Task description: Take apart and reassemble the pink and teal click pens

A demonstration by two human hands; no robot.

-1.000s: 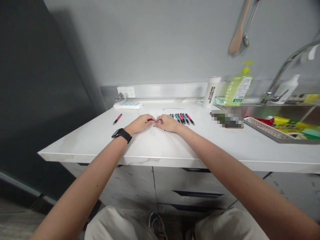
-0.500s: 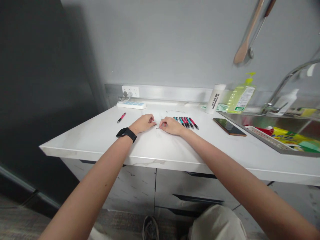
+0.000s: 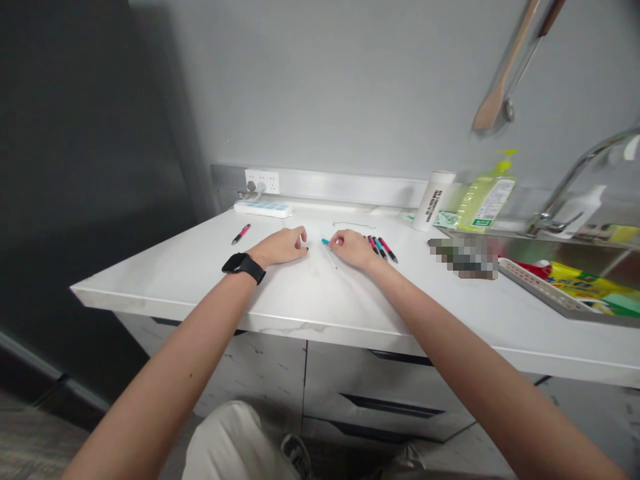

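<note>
My right hand (image 3: pixel 351 248) is closed in a pinch on a teal pen barrel (image 3: pixel 325 241), whose end shows past the fingertips. A thin white pen refill (image 3: pixel 332 259) slants down from those fingers toward the counter; whether it sits in the barrel I cannot tell. Across a small gap, my left hand (image 3: pixel 281 247) has its fingers curled, with a small dark piece (image 3: pixel 307 249) at the thumb tip. Beside my right hand several pink and teal pens (image 3: pixel 384 249) lie in a row, partly hidden by it. One pink pen (image 3: pixel 241 234) lies apart on the left.
The white counter (image 3: pixel 200 273) carries a power strip (image 3: pixel 263 209) at the back left and a thin wire-like strand (image 3: pixel 354 225). At the right stand a white bottle (image 3: pixel 434 201) and a green pump bottle (image 3: pixel 486 200), near a blurred-out object (image 3: pixel 465 257) and the sink (image 3: pixel 607 257).
The teal barrel and white refill now show at my right fingers, where a small dark tip showed before. Fewer pens show in the row. My hands are slightly farther apart, and the view has shifted.
</note>
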